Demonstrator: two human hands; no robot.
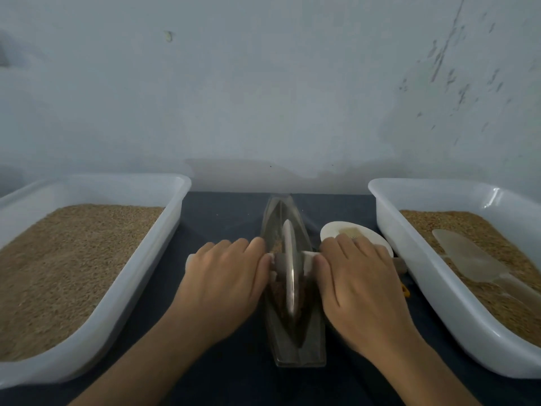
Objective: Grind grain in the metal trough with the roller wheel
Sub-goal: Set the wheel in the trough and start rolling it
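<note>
Now you are mid-grind: left hand [225, 276] and right hand [355, 281] press flat-fingered on the axle handles, roller wheel [289, 271] standing mid-trough [295, 344] in grain. Next, push evenly along it.

both forearms reach forward, palms down; left hand [225, 276] and right hand [355, 281] lie level and apart, fingers seemingly curled over something.
</note>
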